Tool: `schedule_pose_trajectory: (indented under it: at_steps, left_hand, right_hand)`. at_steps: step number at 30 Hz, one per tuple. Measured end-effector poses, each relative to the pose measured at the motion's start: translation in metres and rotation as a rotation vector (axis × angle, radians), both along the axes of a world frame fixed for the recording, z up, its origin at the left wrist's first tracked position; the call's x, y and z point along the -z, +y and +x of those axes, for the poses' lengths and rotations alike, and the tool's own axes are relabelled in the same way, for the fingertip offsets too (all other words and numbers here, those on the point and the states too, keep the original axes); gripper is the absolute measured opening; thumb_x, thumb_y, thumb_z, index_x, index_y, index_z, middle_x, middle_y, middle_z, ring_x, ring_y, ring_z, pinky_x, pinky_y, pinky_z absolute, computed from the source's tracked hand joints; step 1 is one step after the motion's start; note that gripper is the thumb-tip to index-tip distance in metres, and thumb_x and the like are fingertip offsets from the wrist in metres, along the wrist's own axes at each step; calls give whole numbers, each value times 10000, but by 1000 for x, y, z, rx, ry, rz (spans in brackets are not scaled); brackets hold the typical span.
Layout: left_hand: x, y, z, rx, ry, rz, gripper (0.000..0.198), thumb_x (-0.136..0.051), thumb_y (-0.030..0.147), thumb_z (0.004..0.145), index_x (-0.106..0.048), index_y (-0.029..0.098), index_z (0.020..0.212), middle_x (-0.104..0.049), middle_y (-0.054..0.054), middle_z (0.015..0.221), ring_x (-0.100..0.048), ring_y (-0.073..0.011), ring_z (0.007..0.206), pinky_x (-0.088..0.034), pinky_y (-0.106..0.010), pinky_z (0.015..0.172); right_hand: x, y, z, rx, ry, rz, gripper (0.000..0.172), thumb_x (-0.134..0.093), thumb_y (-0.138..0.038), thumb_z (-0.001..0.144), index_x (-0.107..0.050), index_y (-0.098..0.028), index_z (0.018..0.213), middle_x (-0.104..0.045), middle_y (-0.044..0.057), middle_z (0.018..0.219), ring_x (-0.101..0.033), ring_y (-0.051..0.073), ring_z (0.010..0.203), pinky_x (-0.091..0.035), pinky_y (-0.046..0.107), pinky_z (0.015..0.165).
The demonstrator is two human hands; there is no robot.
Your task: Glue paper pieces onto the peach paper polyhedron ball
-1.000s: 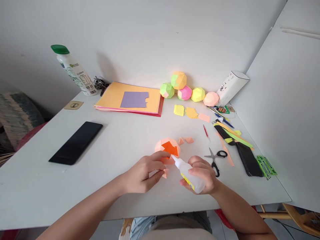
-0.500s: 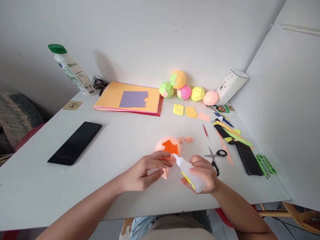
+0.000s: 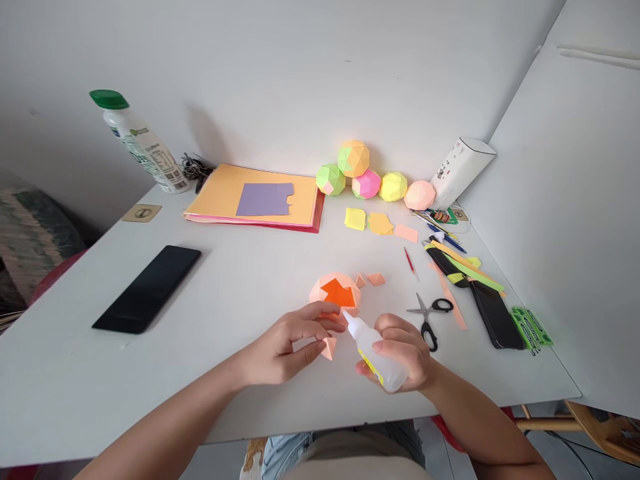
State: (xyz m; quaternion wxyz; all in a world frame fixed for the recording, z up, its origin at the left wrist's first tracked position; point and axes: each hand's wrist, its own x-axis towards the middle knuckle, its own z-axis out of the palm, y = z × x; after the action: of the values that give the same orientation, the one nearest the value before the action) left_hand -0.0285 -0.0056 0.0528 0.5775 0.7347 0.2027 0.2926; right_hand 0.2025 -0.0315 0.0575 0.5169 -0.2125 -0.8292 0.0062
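A pale-orange faceted paper ball rests on the table with a jagged opening that shows bright orange inside. The curled fingers of my left hand steady it at its near rim. Beside the left thumb tip is a small folded paper piece; whether the thumb touches it I cannot tell. My right hand is wrapped round a translucent glue bottle with a yellow label. The bottle tilts, its nozzle at the ball's near edge by my left fingertips. Two more folded paper pieces lie just beyond.
Black-handled scissors and a red pen-like tool lie to the right. Finished paper balls stand along the wall, behind paper squares. A paper stack, a black tablet-like device and a green-capped bottle are left.
The glue bottle and my right hand have shifted slightly left and down, the nozzle staying by the ball's near rim. My left hand keeps nearly the same place.
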Motion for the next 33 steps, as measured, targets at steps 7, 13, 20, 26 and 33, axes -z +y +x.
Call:
schedule_pose_trajectory:
  at_steps: [7,13,20,26,33]
  left_hand:
    - [0,0,0,-3,4,5,284,-429,182,980,-703,187,906,-527,-108,1278,-587,-230,1139,-502,-414,1012]
    - [0,0,0,-11,-21,4,270,-431,181,979,-692,189,909,-525,-103,1295,-593,-222,1143,-511,-396,1007]
    - [1,0,0,0,26,-4,289,-429,224,988,-712,193,944,-523,-118,1306,-592,-237,1126,-520,-408,986]
    - [7,0,-2,-6,0,-12,276,-426,188,986,-700,204,951,-498,-98,1366,-591,-247,1182,-502,-417,1019]
    - [8,-1,-3,-3,6,-10,276,-416,205,990,-691,202,967,-509,-108,1367,-601,-260,1173,-513,-443,1013]
  right_hand:
    - [-1,0,1,28,-17,2,251,-597,-215,884,-485,-187,1107,-403,-70,589,-333,115,462,-401,269,401]
    - [-3,1,4,40,-16,8,293,-612,-194,860,-484,-177,1123,-416,-64,584,-331,119,459,-392,276,402]
    - [1,-1,-3,17,-20,21,301,-614,-200,860,-485,-184,1132,-405,-70,597,-345,121,472,-385,261,416]
    - [-1,1,2,35,-3,10,297,-605,-179,862,-487,-168,1134,-405,-71,588,-314,119,468,-368,272,412]
    - [0,0,4,35,-16,6,362,-613,-176,845,-467,-186,1177,-404,-74,572,-322,120,440,-386,270,417]
